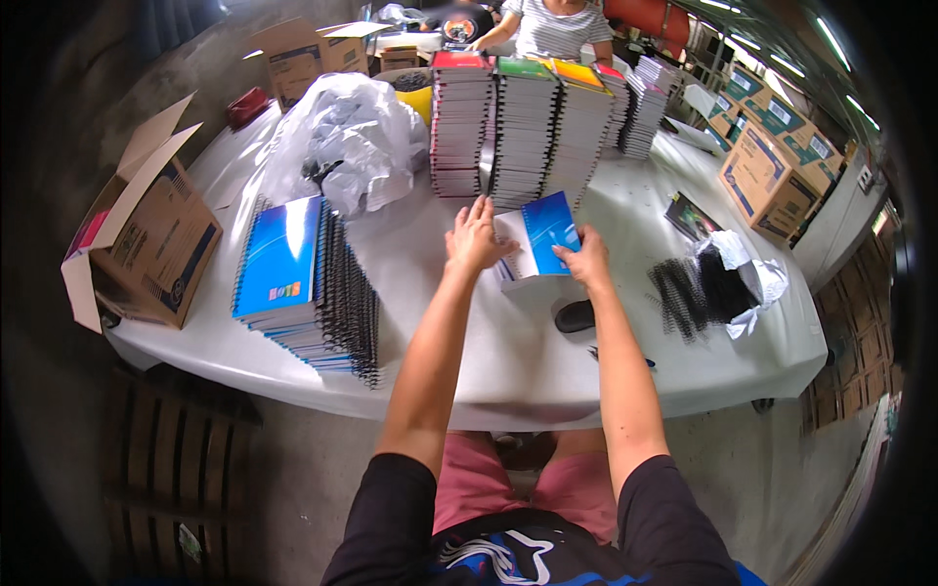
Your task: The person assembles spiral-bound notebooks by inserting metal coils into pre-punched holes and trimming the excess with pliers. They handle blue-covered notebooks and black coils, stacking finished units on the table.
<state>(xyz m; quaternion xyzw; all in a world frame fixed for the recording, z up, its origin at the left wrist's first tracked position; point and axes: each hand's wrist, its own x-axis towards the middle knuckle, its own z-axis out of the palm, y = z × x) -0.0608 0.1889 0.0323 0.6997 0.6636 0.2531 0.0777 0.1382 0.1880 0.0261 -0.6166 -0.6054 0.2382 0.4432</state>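
An opened notebook with a blue cover [550, 234] and white pages [516, 250] lies before me at the middle of the table. My right hand [584, 258] grips the cover's right edge, thumb on top. My left hand [473, 237] is open, fingers stretched out, at the left edge of the white pages; its fingertips point toward the tall stacks. To the left stands a stack of blue spiral notebooks [281, 256], their black coils facing right. Loose black spiral coils [674, 298] lie right of my right hand, partly in a white plastic bag [770, 283].
Tall stacks of spiral notebooks with red [459, 127], green [525, 127] and yellow [576, 127] covers stand ahead. A clear plastic bag [342, 137] and an open carton [161, 244] sit left. A dark rounded object [575, 315] lies near my right forearm. Cartons [767, 181] are stacked right; a person [559, 31] is across.
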